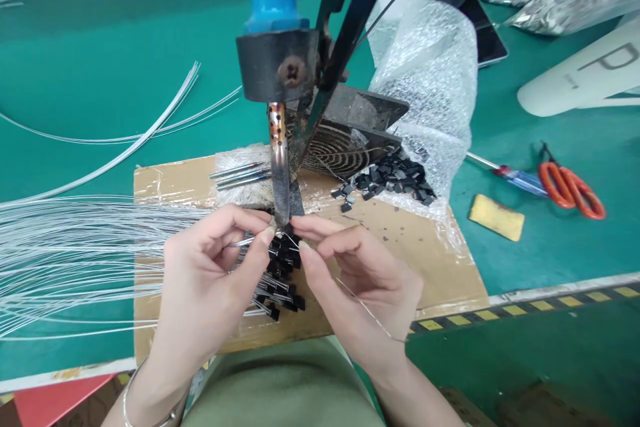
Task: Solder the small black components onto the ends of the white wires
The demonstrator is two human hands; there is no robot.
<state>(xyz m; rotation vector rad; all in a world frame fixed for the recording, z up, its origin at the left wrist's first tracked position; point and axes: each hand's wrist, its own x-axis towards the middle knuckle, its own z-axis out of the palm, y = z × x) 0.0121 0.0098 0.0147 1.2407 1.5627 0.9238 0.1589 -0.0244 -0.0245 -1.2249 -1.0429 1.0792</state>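
Note:
A blue-handled soldering iron (279, 167) hangs tip-down in a black stand, its tip right between my fingertips. My left hand (215, 267) pinches the end of a white wire just left of the tip; the small part at that end is mostly hidden by the fingers. My right hand (363, 280) pinches a thin strand of solder wire (367, 310), whose front end reaches the tip and whose tail trails across the palm. Below the fingertips lie several black connectors (283, 293) on the ends of white wires (100, 247).
Loose black parts (390, 177) lie on bubble wrap (430, 80) beside a black fan (345, 147). A cardboard sheet (430, 260) covers the work spot. To the right are a yellow sponge (497, 217), a screwdriver (523, 180), orange-handled scissors (570, 190) and a white cup (575, 73).

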